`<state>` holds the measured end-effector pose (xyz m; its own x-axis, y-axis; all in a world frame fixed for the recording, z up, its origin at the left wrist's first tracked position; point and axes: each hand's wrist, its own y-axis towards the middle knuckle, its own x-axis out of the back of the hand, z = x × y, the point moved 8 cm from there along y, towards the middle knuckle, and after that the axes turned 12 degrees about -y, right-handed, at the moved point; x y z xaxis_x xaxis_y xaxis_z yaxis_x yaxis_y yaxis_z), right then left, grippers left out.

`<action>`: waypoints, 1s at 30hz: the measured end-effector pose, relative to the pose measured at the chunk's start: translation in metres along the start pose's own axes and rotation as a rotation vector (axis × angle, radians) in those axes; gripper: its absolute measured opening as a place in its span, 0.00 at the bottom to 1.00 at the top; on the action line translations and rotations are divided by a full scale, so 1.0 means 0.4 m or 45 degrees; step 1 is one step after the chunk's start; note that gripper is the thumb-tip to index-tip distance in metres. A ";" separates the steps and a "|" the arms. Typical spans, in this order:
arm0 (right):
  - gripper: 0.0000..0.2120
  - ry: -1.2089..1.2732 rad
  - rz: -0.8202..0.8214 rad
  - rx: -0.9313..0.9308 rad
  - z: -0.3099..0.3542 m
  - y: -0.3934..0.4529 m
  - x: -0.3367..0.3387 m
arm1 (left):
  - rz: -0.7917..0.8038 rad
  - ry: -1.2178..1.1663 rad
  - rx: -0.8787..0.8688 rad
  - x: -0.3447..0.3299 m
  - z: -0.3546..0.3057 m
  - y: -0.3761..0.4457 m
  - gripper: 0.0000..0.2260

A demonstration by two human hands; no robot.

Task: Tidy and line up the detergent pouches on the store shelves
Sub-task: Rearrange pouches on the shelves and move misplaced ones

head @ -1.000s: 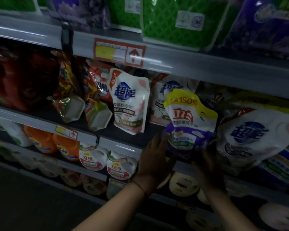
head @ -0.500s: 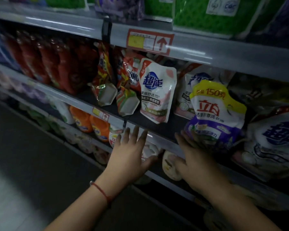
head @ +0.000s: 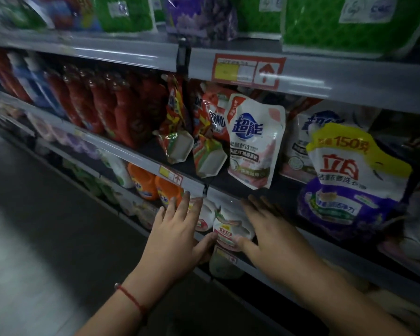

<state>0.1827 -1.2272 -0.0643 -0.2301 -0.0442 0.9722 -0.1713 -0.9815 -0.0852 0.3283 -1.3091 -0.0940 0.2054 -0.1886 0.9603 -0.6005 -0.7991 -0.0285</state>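
A white and pink detergent pouch (head: 254, 141) leans near the front of the middle shelf (head: 141, 158). To its right stands a purple, white and yellow pouch (head: 349, 183). Two orange pouches (head: 177, 132) tilt at its left, bottoms showing. Another white pouch (head: 301, 141) stands behind. My left hand (head: 177, 236) and my right hand (head: 269, 231) hover side by side in front of the shelf edge, below the white and pink pouch. Both have straight, spread fingers and hold nothing.
Red bottles (head: 102, 105) fill the middle shelf's left part. Orange bottles (head: 155, 187) and white pouches (head: 224, 234) sit on the lower shelf behind my hands. Green and purple packs (head: 337, 23) line the top shelf. The aisle floor (head: 29, 238) lies at left.
Both hands let go of the purple pouch and moved left along the shelf edge, fingers spread. The view has turned left, bringing the red bottles into sight.
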 end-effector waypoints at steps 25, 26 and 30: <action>0.22 -0.398 -0.369 -0.622 0.123 0.656 -0.035 | 0.077 -0.240 -0.498 0.076 0.401 0.443 0.35; 0.21 -0.419 -0.384 -0.666 0.120 0.664 -0.033 | 0.082 -0.239 -0.505 0.072 0.404 0.449 0.35; 0.17 -0.427 -0.449 -0.820 0.116 0.676 -0.015 | 0.101 -0.239 -0.511 0.056 0.409 0.455 0.35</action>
<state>0.1823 -1.5010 -0.0830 0.2229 0.0940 0.9703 -0.7219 -0.6530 0.2291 0.3501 -1.5523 -0.1232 0.2611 -0.3699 0.8916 -0.8645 -0.5005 0.0455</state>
